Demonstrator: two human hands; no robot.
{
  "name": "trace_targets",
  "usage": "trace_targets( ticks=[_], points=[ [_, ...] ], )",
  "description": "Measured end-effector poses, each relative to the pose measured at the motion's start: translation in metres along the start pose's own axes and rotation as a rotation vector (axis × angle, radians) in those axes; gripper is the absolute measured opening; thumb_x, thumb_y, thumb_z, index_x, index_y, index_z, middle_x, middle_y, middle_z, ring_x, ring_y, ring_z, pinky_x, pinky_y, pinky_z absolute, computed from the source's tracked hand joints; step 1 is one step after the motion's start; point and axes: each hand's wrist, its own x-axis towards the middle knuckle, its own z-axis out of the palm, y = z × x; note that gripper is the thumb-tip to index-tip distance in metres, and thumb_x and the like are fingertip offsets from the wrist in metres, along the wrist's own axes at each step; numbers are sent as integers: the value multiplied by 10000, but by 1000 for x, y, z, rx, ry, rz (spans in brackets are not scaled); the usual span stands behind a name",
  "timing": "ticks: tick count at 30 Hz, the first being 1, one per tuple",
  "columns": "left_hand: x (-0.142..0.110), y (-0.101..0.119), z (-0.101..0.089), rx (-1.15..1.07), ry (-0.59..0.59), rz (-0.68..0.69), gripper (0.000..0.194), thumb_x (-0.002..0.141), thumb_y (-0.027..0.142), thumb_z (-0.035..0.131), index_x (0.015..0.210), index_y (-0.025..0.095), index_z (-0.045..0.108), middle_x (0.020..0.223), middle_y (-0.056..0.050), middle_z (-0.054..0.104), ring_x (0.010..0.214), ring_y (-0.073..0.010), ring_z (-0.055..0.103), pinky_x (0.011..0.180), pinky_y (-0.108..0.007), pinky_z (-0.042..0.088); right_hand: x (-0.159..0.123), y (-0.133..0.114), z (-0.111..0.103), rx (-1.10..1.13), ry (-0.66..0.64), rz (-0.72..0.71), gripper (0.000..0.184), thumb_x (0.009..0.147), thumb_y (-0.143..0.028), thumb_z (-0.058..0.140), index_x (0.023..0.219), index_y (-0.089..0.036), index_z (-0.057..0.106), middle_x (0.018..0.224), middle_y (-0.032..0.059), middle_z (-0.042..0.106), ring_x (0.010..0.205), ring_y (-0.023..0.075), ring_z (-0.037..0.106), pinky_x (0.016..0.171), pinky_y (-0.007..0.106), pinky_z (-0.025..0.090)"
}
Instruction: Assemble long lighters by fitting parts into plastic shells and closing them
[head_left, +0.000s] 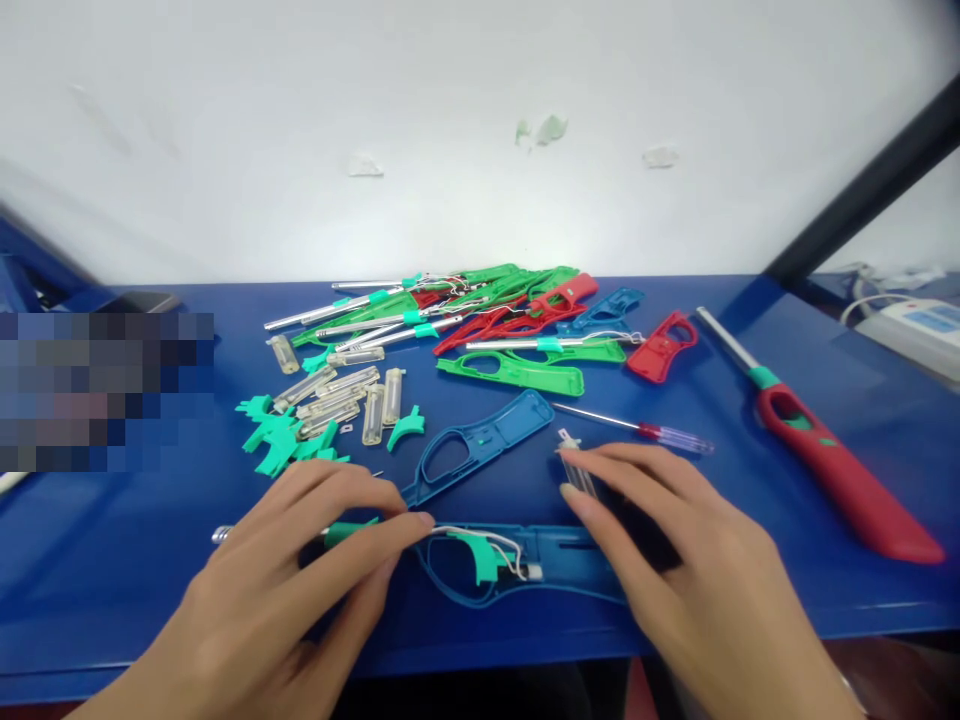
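Note:
My left hand (300, 560) is closed on the neck end of a blue lighter shell half (574, 565) at the table's front. A metal tube end (222, 535) pokes out to the left of that hand. In the shell sit a green trigger (484, 560) and white wires (491, 535) running to a small dark-and-white part. Pinched between the fingertips of my right hand (675, 540) is a clear fuel tank (577, 475) with a white top, above the shell's right end. Behind the shell lies a second blue shell half (517, 425).
Loose clear tanks (373, 415) and green triggers (277, 440) lie at left. A pile of green shells (517, 372), red shells (660, 348) and metal tubes (367, 303) is at the back. A screwdriver (667, 436) and a whole red lighter (847, 470) lie at right.

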Motion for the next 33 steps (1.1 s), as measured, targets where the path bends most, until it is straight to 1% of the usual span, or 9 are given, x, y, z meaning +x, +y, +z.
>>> trace_targets(
  ticks=[6,9,12,15,20,24,29,31,33],
  points=[
    [35,-2,-3,54,-149,192,419,1128,13,492,1460,223,640,1332,-41,610,1263,-154,552,1202,-251,382,-3,11,-11,41,18,22,216,1107,-297,616,1192,-350,808,1193,-29,867,1038,213,861,908,384,708],
    [46,1,-7,62,-175,227,368,1138,24,473,1407,214,638,1315,-34,608,1248,-143,543,1186,-226,368,-6,13,-8,87,49,63,189,1096,-299,643,1181,-359,801,1178,-59,867,1041,189,855,938,353,688],
    [54,6,-6,65,-169,232,365,1137,19,468,1391,218,638,1307,-37,607,1243,-150,542,1197,-245,361,-7,12,-4,146,72,88,182,1082,-282,687,1189,-382,795,1159,-97,864,1036,146,845,951,286,660],
    [62,10,-1,74,-145,247,353,1133,12,484,1377,220,630,1294,-37,626,1229,-162,559,1178,-277,391,-7,10,-3,186,106,95,189,1073,-254,715,1182,-385,796,1133,-111,863,1020,121,837,947,243,640],
    [81,12,7,56,-129,295,303,1140,29,488,1318,213,651,1200,-39,684,1102,-181,605,984,-303,494,-3,7,-6,181,126,61,177,1056,-212,705,1097,-346,814,1061,-97,875,947,134,850,897,239,661],
    [93,11,7,71,-193,318,319,1120,15,479,1245,213,695,1154,-43,709,993,-194,624,867,-314,518,-1,5,-7,175,115,57,181,1062,-208,687,1096,-330,816,1061,-94,886,930,146,868,864,236,676],
    [107,6,8,-5,-258,340,319,1161,91,456,1225,236,733,1082,-37,741,892,-183,653,775,-290,535,-3,1,-6,200,173,58,173,1054,-184,692,1104,-302,809,1064,-71,892,929,160,875,862,224,687],
    [112,7,12,-36,-228,335,297,1174,125,474,1168,223,755,1058,-33,755,895,-174,678,773,-277,545,-4,-1,-7,227,208,70,165,1042,-179,715,1088,-307,809,1050,-82,890,907,149,870,866,202,684],
    [116,10,15,-63,-167,282,244,1175,178,536,1170,215,777,1064,-27,775,949,-166,722,819,-267,564,-6,-2,-9,261,234,97,169,1033,-178,734,1071,-324,811,1009,-100,882,851,136,857,860,194,685]
  ],
)
